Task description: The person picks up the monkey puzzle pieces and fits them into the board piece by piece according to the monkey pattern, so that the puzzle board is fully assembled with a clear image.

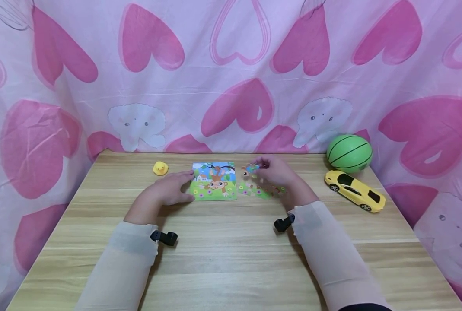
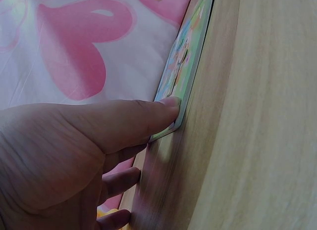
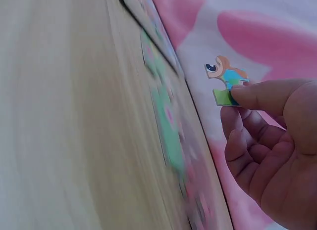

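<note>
We are holding one puzzle piece [image 3: 230, 75] up in the right grip [image 1: 275, 170], over the loose pieces [image 1: 262, 193] just right of the puzzle board [image 1: 215, 195]. To be doing this well, in our judgement, we are wanting a light pinch near the rim, leaving the printed eye showing so that we are reading its orientation easily. We are also wanting room beneath the wrist (the loose pieces are lying so close together that a low hand could be nudging them). On the board, gentle pressure is probably serving us better than a firm push, which could be sliding it along the surface [image 1: 215, 268].

As for pose, our right thumb and a finger behind are pinching the piece, the others curling toward the palm. Our left grip [image 1: 170, 188] is spreading along the board's left edge, thumb pressing the near corner, forefinger touching farther up.
</note>
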`<state>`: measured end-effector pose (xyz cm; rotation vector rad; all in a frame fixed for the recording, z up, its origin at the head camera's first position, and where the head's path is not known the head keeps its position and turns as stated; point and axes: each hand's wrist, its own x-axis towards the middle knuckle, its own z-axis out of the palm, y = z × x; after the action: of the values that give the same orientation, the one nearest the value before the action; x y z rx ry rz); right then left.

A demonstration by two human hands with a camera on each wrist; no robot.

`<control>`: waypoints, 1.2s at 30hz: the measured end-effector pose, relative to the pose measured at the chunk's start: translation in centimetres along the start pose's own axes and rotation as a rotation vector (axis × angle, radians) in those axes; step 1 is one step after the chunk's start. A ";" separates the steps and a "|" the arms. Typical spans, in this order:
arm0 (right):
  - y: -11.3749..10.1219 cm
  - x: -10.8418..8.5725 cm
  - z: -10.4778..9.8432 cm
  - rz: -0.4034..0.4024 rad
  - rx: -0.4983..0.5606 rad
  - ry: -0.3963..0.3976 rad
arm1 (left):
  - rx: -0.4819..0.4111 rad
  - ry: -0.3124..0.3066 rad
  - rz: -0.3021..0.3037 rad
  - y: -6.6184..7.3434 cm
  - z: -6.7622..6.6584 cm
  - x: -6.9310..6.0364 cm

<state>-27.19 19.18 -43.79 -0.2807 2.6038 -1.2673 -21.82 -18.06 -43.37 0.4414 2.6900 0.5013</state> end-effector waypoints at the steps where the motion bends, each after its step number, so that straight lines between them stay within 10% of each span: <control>1: -0.4 0.1 0.4 -0.007 0.000 -0.004 | 0.001 -0.001 0.000 0.0 0.0 0.0; 9: -2.4 0.9 3.1 -0.080 0.102 -0.081 | 0.011 0.002 0.008 0.0 0.1 0.2; 36: -3.6 2.2 7.0 -0.108 -0.051 -0.091 | 0.015 -0.003 0.005 -0.1 0.0 0.1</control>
<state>-27.07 11.20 -45.43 -0.4827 2.5775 -1.1930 -21.94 -18.11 -43.49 0.4528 2.6923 0.4824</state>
